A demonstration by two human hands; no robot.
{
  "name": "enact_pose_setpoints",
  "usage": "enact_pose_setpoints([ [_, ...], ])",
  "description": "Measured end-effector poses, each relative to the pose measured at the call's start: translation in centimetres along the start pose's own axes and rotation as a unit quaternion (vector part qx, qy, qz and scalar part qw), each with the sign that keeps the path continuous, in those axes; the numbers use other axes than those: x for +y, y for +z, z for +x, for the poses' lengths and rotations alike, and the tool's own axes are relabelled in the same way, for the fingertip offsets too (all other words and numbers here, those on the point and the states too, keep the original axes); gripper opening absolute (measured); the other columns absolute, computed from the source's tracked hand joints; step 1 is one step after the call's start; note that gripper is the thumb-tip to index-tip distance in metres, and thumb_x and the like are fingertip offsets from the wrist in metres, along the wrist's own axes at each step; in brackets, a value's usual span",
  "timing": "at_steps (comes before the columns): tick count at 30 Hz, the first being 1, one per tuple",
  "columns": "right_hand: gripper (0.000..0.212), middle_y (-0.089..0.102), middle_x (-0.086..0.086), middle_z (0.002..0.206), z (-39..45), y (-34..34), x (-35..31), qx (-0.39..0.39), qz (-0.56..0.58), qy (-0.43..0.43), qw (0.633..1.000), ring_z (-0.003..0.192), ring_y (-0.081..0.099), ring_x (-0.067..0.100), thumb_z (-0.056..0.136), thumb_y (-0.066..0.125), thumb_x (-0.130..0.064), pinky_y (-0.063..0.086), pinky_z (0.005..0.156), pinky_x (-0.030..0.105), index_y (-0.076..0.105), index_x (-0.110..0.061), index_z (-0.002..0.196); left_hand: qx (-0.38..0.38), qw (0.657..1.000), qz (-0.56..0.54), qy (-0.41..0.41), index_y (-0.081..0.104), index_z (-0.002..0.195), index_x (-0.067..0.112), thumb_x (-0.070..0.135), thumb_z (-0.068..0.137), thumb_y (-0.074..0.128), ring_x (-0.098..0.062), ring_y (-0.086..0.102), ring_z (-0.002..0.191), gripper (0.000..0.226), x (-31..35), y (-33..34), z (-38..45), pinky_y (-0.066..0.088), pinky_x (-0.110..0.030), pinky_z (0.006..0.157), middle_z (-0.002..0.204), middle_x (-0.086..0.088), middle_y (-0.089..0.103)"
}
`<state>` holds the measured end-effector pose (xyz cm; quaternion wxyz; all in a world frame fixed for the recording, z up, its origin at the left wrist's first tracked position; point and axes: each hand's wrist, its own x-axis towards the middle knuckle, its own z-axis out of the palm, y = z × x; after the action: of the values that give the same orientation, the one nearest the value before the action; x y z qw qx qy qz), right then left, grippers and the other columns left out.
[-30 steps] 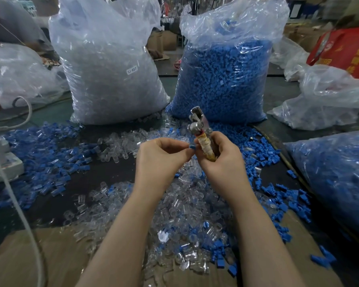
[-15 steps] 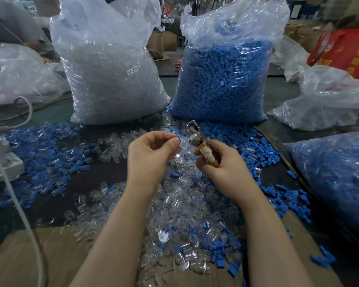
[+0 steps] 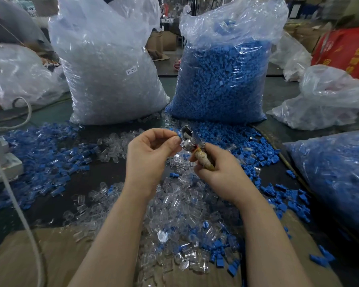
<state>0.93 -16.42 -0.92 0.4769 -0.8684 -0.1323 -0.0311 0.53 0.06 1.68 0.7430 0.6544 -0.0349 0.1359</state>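
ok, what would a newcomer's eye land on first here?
The two tall plastic sacks at the back: the left sack packed with clear pieces, the right sack with blue ones. Next, the loose pieces strewn over the table in front. In the middle, the left hand pinches a small blue piece at the metal head of a tool that the right hand holds by its wrapped handle.

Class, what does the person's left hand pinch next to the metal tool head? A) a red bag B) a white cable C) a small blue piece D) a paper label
C: the left hand pinches a small blue piece at the head of the tool gripped by the right hand.
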Motion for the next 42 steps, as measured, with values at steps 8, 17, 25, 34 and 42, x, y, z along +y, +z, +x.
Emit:
enact_pose_setpoints([
  [8,0.015,0.064,0.006,0.090,0.0,0.0,0.1,-0.012,-0.012,0.001,1.000,0.082,0.060,0.032,0.085,0.063,-0.016,0.052,0.077,0.055,0.058,-0.016,0.099,-0.006,1.000,-0.012,0.010,0.069,0.087,0.007,-0.002,0.084,0.069,-0.007,0.069,0.069,0.010,0.0,-0.2,0.1,0.053,-0.015,0.067,0.072,0.003,0.073],
  [17,0.018,0.063,-0.004,0.082,-0.1,0.0,-0.3,-0.017,0.014,0.001,1.000,0.078,0.059,0.028,0.077,0.059,-0.028,0.052,0.074,0.051,0.059,-0.025,0.096,-0.027,0.999,-0.028,0.005,0.068,0.088,0.005,-0.002,0.084,0.067,-0.007,0.068,0.068,0.009,0.1,-0.5,0.2,0.053,-0.015,0.066,0.072,0.002,0.072],
  [25,0.015,0.058,0.000,0.072,-0.2,0.3,0.0,0.009,-0.023,-0.007,1.000,0.060,0.050,0.019,0.079,0.057,-0.013,0.048,0.058,0.045,0.059,-0.024,0.090,-0.026,0.999,-0.030,0.007,0.068,0.086,0.007,-0.003,0.084,0.067,-0.007,0.067,0.068,0.011,0.1,-0.3,0.1,0.053,-0.017,0.067,0.071,0.003,0.072],
  [34,0.021,0.056,-0.003,0.066,-0.1,0.7,-0.3,0.019,-0.036,0.007,0.999,0.057,0.048,0.016,0.069,0.048,-0.022,0.047,0.057,0.044,0.059,-0.025,0.087,-0.020,1.000,-0.013,0.010,0.068,0.086,0.007,-0.004,0.085,0.066,-0.006,0.067,0.069,0.011,-0.2,-0.5,0.1,0.053,-0.017,0.067,0.071,0.004,0.071],
  [42,0.018,0.060,-0.001,0.073,0.0,0.7,-0.2,0.048,-0.069,-0.008,0.996,0.067,0.055,0.023,0.075,0.052,-0.021,0.051,0.062,0.048,0.056,-0.020,0.093,0.026,0.997,0.059,-0.035,0.074,0.082,0.015,0.006,0.078,0.078,-0.013,0.072,0.071,0.010,0.1,-2.6,0.8,0.057,-0.019,0.067,0.075,-0.001,0.075],
])
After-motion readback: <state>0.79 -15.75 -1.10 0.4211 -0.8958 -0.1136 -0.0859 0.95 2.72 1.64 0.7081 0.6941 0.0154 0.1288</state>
